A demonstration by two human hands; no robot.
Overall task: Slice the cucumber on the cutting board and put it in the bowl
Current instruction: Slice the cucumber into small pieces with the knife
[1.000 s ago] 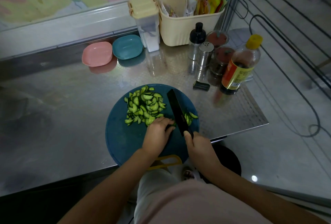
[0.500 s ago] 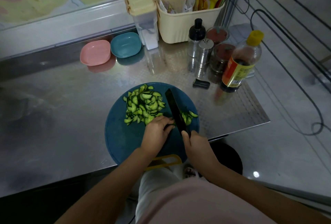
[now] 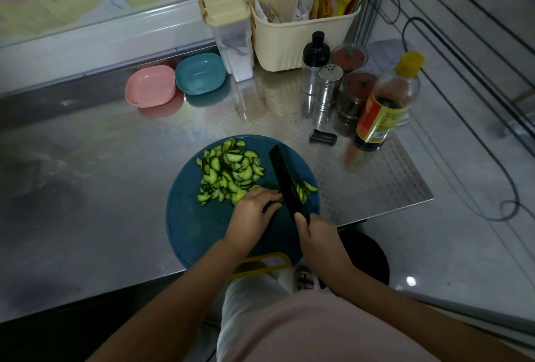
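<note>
A round blue cutting board (image 3: 197, 228) lies at the table's front edge. A heap of green cucumber slices (image 3: 228, 170) covers its far left part, and a few more slices (image 3: 307, 189) lie to the right of the blade. My right hand (image 3: 317, 238) grips the handle of a black knife (image 3: 285, 179), whose blade stands on the board. My left hand (image 3: 253, 211) holds down a short cucumber piece (image 3: 276, 201), mostly hidden under its curled fingers, right against the blade. A pink bowl (image 3: 150, 90) and a teal bowl (image 3: 200, 73) sit at the back.
Behind the board to the right stand a sauce bottle (image 3: 386, 104), shakers (image 3: 328, 86), jars (image 3: 354, 89) and a small black cap (image 3: 322, 137). A cream basket (image 3: 301, 40) and a lidded container (image 3: 231, 31) stand against the wall. The table's right edge (image 3: 417, 173) drops to the floor.
The knife and my left hand have stayed at the same spot on the board, the blade working against the cucumber end. The view has shifted slightly.
</note>
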